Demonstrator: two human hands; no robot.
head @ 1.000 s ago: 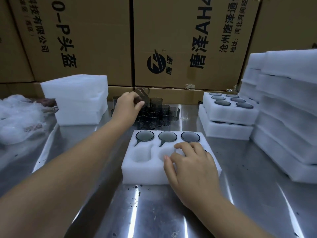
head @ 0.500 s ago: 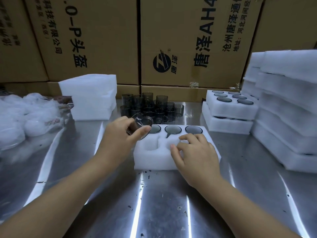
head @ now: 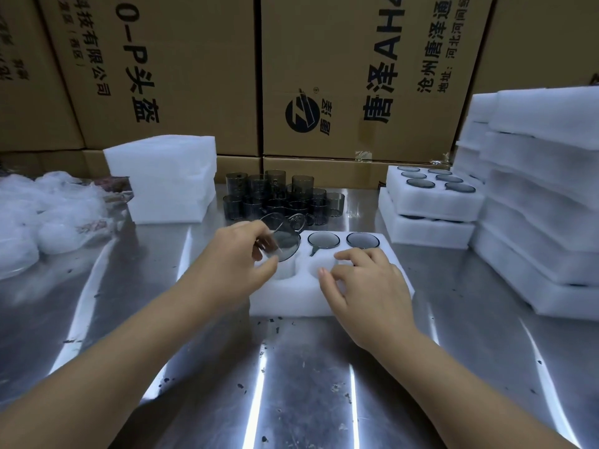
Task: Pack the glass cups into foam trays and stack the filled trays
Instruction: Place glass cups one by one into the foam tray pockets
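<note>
A white foam tray [head: 285, 299] lies on the steel table in front of me, with smoky glass cups seated in its far row [head: 323, 239]. My left hand [head: 236, 260] grips one glass cup [head: 282, 236], tilted, just above the tray's left side and its empty near pocket. My right hand [head: 366, 283] rests on the tray's right half with fingers loosely bent, covering the near right pocket. A cluster of several loose glass cups [head: 282, 197] stands behind the tray.
A stack of plain foam [head: 165, 176] sits at the back left beside crumpled plastic wrap [head: 45, 215]. Two filled trays [head: 431, 202] are stacked at the back right, next to a tall foam stack [head: 544, 196]. Cardboard boxes [head: 324, 76] wall the back.
My left hand took a cup from the cluster and carried it back over the tray's left side, tilting it. The right hand stayed on the tray.
</note>
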